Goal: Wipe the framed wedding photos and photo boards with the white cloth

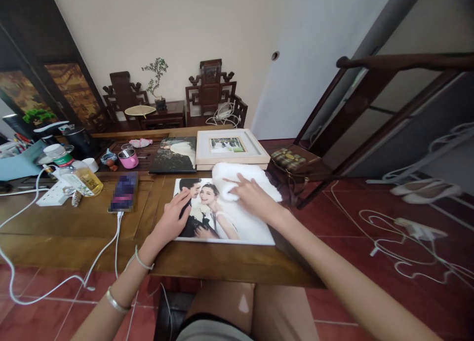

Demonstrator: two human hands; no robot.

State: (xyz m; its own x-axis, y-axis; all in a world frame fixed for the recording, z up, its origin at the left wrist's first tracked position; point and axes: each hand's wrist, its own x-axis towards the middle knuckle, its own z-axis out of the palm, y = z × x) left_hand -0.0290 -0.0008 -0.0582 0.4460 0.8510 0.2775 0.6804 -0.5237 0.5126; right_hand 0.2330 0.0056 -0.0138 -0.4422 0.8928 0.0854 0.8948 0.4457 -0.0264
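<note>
A large photo panel (229, 232) showing a couple lies flat near the front edge of the wooden table. My left hand (177, 215) rests on the panel's left side, fingers stretched out and touching its surface. On the upper right part of the panel lies a white towel (225, 178), bunched up and covering that corner. My right hand (250, 193) lies on the towel with its fingers spread, pressing on it rather than wrapped round it. Behind them are a dark photo panel (174, 156) and a light wooden picture frame (255, 148).
Left on the table (155, 252) are a charging phone (124, 190), a pink mug (128, 158), a bottle of yellow liquid (83, 175) and a power strip (54, 193). A white cable hangs over the front edge. A plaid bag (289, 158) sits at right beside a wooden chair (318, 104).
</note>
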